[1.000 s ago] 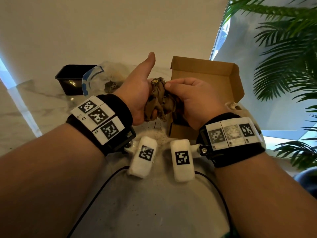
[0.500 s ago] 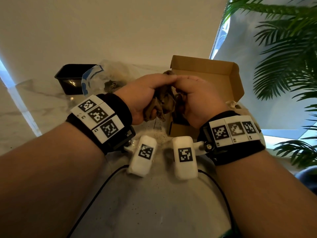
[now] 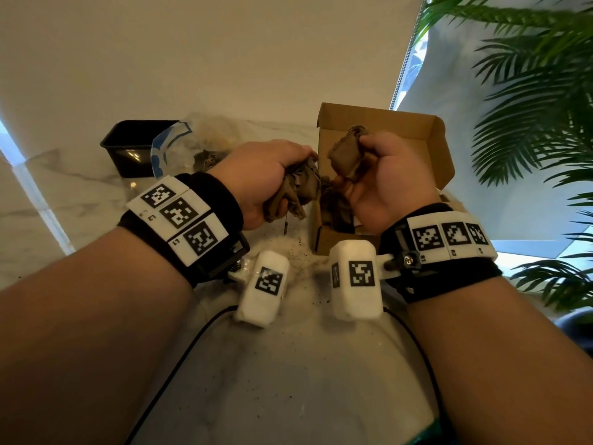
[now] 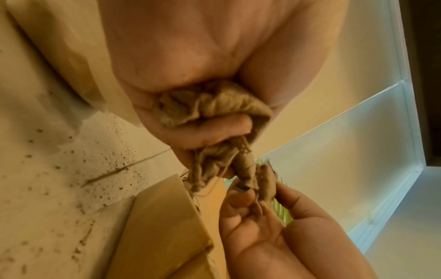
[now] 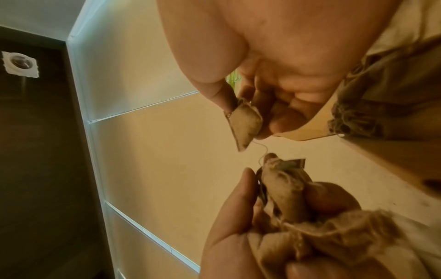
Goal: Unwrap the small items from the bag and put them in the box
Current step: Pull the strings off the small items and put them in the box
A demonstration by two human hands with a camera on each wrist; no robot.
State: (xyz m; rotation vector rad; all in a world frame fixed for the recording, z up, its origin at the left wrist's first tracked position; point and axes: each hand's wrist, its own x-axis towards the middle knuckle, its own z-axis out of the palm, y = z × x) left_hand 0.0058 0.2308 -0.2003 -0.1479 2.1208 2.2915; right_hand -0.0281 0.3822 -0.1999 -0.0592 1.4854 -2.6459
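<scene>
Right now the left hand [image 3: 263, 179] grips a crumpled brown cloth [image 3: 296, 194], fingers [image 4: 222, 124] curled tight around it, just left of the open cardboard box [image 3: 382, 130]. Beside it, the right hand [image 3: 390, 179] pinches a small brown packet [image 3: 345, 152] between thumb and fingers [image 5: 284, 117], holding it above the box's opening. A thin thread [image 5: 262, 149] runs from the packet to the cloth. Inside the box lies more brown cloth [image 3: 337, 210]. Left of the box stand a clear plastic bag [image 3: 192, 146] and a black tub [image 3: 128, 146] on the marble tabletop [image 3: 272, 364], which is speckled with dark crumbs [image 3: 300, 252] near the box.
</scene>
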